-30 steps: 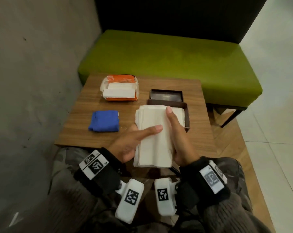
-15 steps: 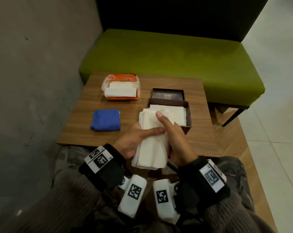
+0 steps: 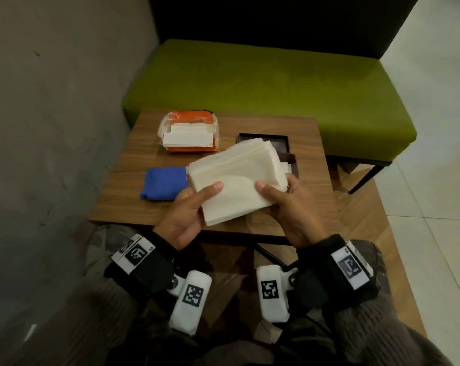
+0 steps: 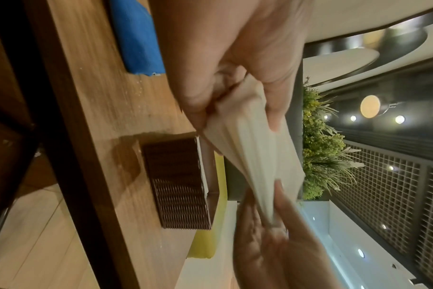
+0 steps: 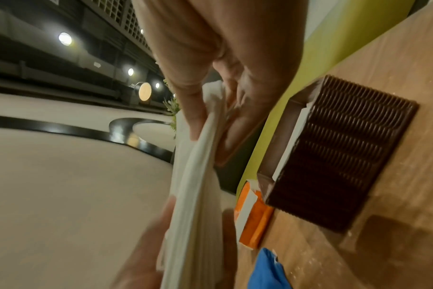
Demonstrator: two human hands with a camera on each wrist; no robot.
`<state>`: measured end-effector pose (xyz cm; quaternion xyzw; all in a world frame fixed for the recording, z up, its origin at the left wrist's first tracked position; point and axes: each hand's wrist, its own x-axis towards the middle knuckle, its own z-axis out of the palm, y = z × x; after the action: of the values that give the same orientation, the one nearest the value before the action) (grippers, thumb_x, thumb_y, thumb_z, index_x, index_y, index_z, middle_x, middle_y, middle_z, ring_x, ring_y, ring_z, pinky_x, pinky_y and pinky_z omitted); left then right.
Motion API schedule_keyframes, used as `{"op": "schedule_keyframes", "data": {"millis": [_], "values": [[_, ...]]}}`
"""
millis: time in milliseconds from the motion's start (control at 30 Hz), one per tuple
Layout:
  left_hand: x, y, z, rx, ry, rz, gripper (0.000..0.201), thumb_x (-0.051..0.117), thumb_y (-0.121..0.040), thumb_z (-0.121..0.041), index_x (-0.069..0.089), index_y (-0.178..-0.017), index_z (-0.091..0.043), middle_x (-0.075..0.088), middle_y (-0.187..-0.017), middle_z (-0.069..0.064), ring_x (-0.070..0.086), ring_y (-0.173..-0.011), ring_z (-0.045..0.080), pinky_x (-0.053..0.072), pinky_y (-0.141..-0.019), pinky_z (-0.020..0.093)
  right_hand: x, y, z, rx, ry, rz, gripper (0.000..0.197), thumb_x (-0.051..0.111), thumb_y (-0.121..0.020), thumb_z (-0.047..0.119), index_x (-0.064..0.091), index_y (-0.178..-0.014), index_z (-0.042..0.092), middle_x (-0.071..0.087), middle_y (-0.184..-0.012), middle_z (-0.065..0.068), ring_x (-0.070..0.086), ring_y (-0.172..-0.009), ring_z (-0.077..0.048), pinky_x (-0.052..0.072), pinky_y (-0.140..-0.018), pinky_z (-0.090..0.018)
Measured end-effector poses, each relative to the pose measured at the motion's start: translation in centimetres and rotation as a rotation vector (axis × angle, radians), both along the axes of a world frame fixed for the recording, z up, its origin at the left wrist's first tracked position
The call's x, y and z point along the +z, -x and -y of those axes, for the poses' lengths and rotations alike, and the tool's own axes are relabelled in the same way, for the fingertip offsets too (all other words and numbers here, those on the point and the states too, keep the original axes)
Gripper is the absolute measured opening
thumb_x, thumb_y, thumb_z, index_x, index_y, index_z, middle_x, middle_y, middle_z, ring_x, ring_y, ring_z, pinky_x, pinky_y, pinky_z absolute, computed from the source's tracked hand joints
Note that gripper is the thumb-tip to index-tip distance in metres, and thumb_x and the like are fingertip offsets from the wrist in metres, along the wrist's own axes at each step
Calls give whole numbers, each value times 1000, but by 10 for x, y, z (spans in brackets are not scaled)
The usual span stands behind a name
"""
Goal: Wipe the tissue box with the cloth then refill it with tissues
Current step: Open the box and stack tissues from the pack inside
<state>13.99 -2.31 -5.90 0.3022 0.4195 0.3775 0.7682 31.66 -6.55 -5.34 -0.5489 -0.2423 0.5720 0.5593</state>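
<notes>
Both hands, left hand (image 3: 189, 212) and right hand (image 3: 289, 207), pinch the tissue stack (image 3: 236, 180) by opposite ends, apparently squaring it; the tissue box (image 3: 293, 165) waits beyond.

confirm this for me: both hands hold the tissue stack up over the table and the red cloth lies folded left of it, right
Not quite: the cloth is blue, not red, as the head view shows. The rest holds: the left hand and right hand both hold the tissue stack above the table, with the folded cloth to its left.
</notes>
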Motion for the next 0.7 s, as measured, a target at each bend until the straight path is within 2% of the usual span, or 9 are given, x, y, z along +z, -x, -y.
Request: {"op": "schedule_keyframes", "data": {"millis": [100,200,267,333,433,533,600,700], "values": [[1,-4,2,101,-59,-107,33,63,-83,-23,59,-116,-19,69,-114,5,66,-104,20,54,-89,37,-2,7,3,130,45,41,50,70,-82,12,48,-127,14,63,-121,-8,64,-108,-25,59,-83,-40],[4,0,-3,131,-142,-213,29,65,-81,-31,63,-108,-21,71,-108,4,68,-98,19,54,-86,35,4,2,4,128,21,-1,39,62,-90,27,57,-125,10,68,-120,-8,66,-108,-26,56,-89,-43],[6,-2,-2,109,-165,-240,25,65,-83,-32,64,-105,-22,72,-104,3,69,-96,19,54,-84,35,8,3,4,122,18,-12,39,56,-92,37,61,-122,13,70,-118,-8,67,-107,-25,56,-89,-43],[4,-9,2,81,-181,-247,26,65,-82,-33,64,-106,-22,72,-103,2,70,-93,16,55,-80,31,9,10,4,124,0,14,37,55,-93,39,63,-121,16,72,-113,-6,69,-104,-22,55,-90,-40],[3,-14,4,132,-201,-282,37,67,-79,-38,63,-112,-21,73,-101,-1,70,-90,12,55,-74,27,7,15,4,89,-1,38,33,57,-93,37,64,-119,17,73,-111,-3,69,-103,-19,54,-91,-39],[2,-12,2,150,-203,-320,38,67,-81,-37,62,-115,-21,71,-106,-1,68,-96,15,55,-80,33,6,16,5,91,17,102,35,60,-91,33,57,-123,19,69,-115,2,65,-104,-14,53,-88,-34],[-1,-14,5,138,-214,-355,37,67,-82,-34,61,-115,-20,70,-106,-2,67,-97,14,55,-80,30,5,19,5,103,25,137,36,63,-89,19,52,-124,19,66,-113,3,64,-103,-13,54,-86,-33],[3,-10,2,128,-213,-345,35,66,-82,-30,61,-114,-18,71,-105,0,69,-94,15,56,-76,28,4,15,4,111,28,174,43,60,-86,2,50,-125,14,65,-120,-3,63,-109,-20,53,-93,-40]]}}
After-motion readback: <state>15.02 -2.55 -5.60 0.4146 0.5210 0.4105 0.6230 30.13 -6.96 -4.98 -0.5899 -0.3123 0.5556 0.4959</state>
